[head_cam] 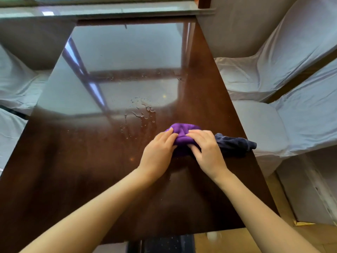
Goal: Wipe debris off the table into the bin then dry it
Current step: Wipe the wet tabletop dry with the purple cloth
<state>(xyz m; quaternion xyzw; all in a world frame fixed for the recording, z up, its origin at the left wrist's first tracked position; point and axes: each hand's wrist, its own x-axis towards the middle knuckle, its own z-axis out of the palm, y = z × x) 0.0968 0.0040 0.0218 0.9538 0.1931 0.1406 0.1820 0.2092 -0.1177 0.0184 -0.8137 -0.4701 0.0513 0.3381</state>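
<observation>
A bunched purple cloth (182, 133) lies on the glossy dark brown table (91, 170), right of centre. My left hand (157, 155) grips its left side and my right hand (206, 150) presses on its right side. A dark blue towel (235, 144) lies just right of my right hand, reaching the table's right edge. Water droplets and a small puddle (144, 112) sit on the table just beyond the purple cloth. A black bin (162, 243) shows below the table's near edge, with specks on it.
Chairs under pale grey covers stand along the right side (273, 70) and the left side (16, 84). A window sill (109, 11) runs beyond the table's far end. Wooden floor shows at the lower right (273, 238).
</observation>
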